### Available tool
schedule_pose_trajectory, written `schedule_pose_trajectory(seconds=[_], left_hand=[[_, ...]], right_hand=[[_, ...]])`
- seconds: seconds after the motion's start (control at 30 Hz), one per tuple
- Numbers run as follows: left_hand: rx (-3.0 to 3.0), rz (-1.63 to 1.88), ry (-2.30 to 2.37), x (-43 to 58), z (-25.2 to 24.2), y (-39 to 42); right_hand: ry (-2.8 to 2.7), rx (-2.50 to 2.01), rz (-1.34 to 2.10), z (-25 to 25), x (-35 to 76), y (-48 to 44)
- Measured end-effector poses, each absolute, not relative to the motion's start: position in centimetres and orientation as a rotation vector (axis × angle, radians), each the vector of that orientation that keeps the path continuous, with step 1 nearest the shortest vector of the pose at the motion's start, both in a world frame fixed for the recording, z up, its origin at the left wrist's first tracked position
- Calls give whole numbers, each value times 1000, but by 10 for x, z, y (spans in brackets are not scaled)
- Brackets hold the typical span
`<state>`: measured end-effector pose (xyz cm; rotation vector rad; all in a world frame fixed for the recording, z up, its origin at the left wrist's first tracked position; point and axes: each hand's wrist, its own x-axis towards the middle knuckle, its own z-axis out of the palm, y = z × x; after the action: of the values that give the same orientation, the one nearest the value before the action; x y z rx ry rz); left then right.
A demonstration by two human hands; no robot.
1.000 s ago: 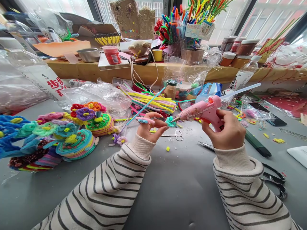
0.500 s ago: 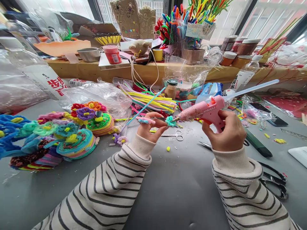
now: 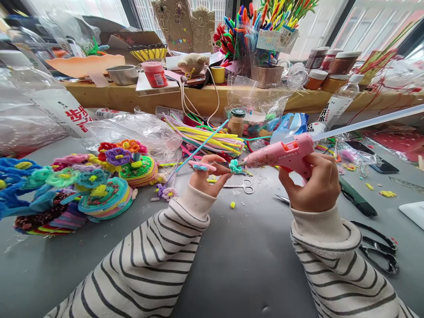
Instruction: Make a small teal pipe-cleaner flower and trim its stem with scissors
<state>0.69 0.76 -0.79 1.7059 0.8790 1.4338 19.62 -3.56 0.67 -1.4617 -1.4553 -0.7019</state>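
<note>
Between the thumb and finger of my left hand [image 3: 207,179] is a small turquoise pipe-cleaner flower [image 3: 236,166], held above the table. A pink and blue fuzzy piece [image 3: 202,166] sits across the fingers of the same hand. My right hand [image 3: 313,183] grips a pink hot glue gun [image 3: 281,157], and its nozzle touches or almost touches the flower's right side. A long clear glue stick [image 3: 371,123] juts from the gun's back. Small scissors [image 3: 243,185] lie on the table below the flower, beside a yellow bit [image 3: 232,205].
Pipe-cleaner flowers and round layered pieces [image 3: 104,198] stand at left. Behind my hands lies a bundle of loose pipe cleaners [image 3: 212,139], near a small jar [image 3: 236,123]. Black-handled scissors [image 3: 379,254] and a green-black tool [image 3: 359,198] are at right. A crowded shelf [image 3: 205,95] runs along the back.
The glue gun has tipped slightly and my right hand has shifted a little. The glue stick now reaches the right edge of the picture. My left hand stays nearly still with the flower.
</note>
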Motion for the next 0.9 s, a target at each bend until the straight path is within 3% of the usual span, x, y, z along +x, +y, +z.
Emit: schedule_pose_trajectory(seconds=[0.5,0.63,0.73,0.9], left_hand=[[1435,1447,751,3,8,8],[1278,1536,682,-13,21,19],[1105,1487,742,-27,24,31],[1036,1439,749,-35,17,43]], right_hand=[[-1369,-1551,-714,6,209,-27],[-1324,-1757,-378,3,215,-22],[-1255,-1842,86,4,219,-20],[-1078,-1626,815,0,230,-10]])
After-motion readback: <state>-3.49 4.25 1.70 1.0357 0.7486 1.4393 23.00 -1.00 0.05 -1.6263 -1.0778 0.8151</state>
